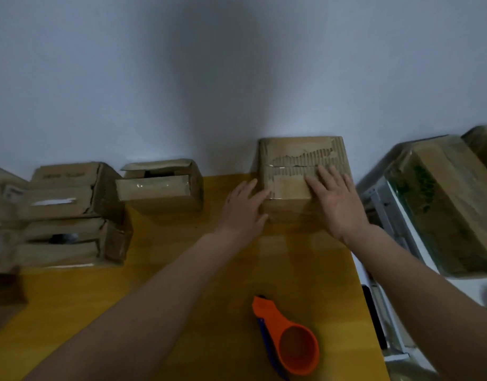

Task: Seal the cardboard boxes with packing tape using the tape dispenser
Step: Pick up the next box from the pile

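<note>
Your left hand (243,207) and right hand (334,198) press flat, fingers straight, on the centre-right torn brown cardboard box (302,160); the orange plastic tape dispenser (287,339), lower centre, likely comes next.

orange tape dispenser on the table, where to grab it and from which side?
Probably the narrow handle end of the tape dispenser, not the round roll holder. It lies flat on the table, handle toward the boxes, so come from above with the right hand, nearest its side.
</note>
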Demonstrator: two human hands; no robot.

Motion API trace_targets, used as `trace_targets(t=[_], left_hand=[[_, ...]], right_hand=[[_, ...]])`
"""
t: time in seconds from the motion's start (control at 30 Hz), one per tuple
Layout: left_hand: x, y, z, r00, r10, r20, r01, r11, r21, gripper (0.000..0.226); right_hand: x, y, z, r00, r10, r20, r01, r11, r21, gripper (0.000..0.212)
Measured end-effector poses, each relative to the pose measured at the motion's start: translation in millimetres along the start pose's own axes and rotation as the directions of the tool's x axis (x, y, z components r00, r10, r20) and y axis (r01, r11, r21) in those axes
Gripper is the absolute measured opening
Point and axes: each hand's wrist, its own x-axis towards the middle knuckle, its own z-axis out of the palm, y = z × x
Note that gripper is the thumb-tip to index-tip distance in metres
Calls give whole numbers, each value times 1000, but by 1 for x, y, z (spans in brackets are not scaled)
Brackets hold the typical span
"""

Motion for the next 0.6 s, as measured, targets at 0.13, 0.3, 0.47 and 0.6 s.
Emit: trace_targets(t=[0.13,0.3,0.47,0.6], left_hand=[[-41,-63,-22,962,-250,-110,239,965,-110,61],[-76,-149,-64,740,-585,-333,503,809,-304,69],[-76,-216,-87,729,-671,-134,505,660,-557,73],[-69,-247,-94,758,-622,199,513,378,-771,86]], right_hand=[[5,-71,-7,977,-179,-118,194,971,138,55],[36,-173,7,965,-216,150,126,880,459,64],[68,-240,20,952,-36,305,-232,566,791,75],[86,-272,29,919,93,383,-391,334,858,72]])
